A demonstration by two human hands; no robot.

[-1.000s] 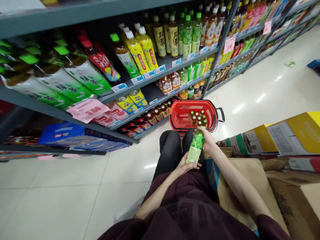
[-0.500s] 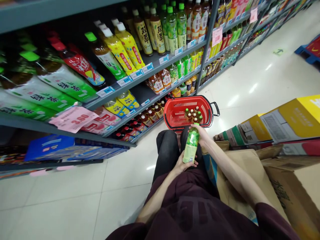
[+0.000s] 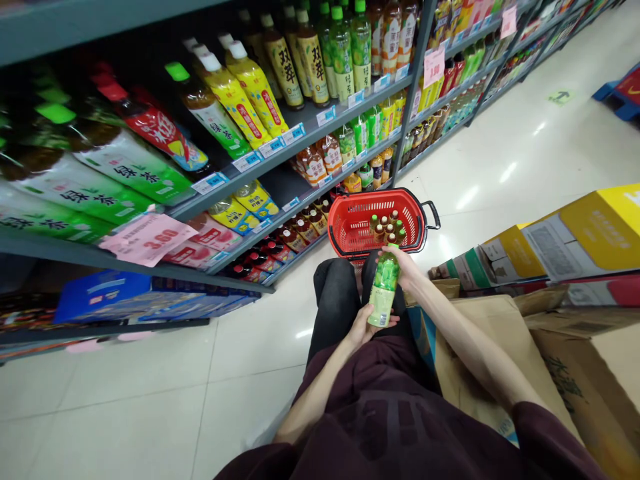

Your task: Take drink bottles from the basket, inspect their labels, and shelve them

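A green tea bottle with a green cap lies tilted over my lap, its cap end towards the basket. My left hand is closed around its base, fingers showing on both sides. Near the cap, my right hand grips the bottle's upper part from the right. Just beyond my knees stands a red shopping basket on the floor, its black handle lying to the right. Several small bottles with green and pale caps stand upright inside it.
Shelves of bottled drinks run along the left and ahead, with a pink price tag sticking out. Cardboard boxes crowd my right side. A blue pallet sits at the far right on the tiled floor.
The bottle has turned slightly in my hands, coming a little more upright with its label shifted. Both hands keep hold of it. The view has moved slightly.
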